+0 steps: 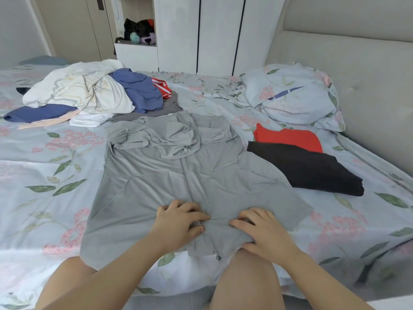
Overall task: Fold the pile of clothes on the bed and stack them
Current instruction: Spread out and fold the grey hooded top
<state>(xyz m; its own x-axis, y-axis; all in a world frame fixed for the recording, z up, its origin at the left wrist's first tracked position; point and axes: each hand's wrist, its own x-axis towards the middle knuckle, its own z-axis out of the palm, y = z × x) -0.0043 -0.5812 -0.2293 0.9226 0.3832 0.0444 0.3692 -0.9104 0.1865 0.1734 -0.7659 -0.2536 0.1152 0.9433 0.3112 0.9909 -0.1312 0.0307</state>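
Observation:
A grey zip-up jacket (178,175) lies spread front-up on the bed, its sleeves and hood bunched at the far end. My left hand (178,222) pinches the fabric by the zipper near the hem. My right hand (261,231) grips the hem on the other side of the zipper. The zipper's lower end hangs over the bed's edge. At the far left sits a pile of unfolded clothes (89,92): white, blue, red-striped and dark grey pieces. To the right lie a folded black garment (312,171) and, behind it, a folded red garment (290,136).
The bed (44,175) has a floral sheet. A pillow (297,95) rests at the far right against the padded headboard (368,86). White wardrobe doors (201,34) stand behind the bed. My knees are at the bed's near edge.

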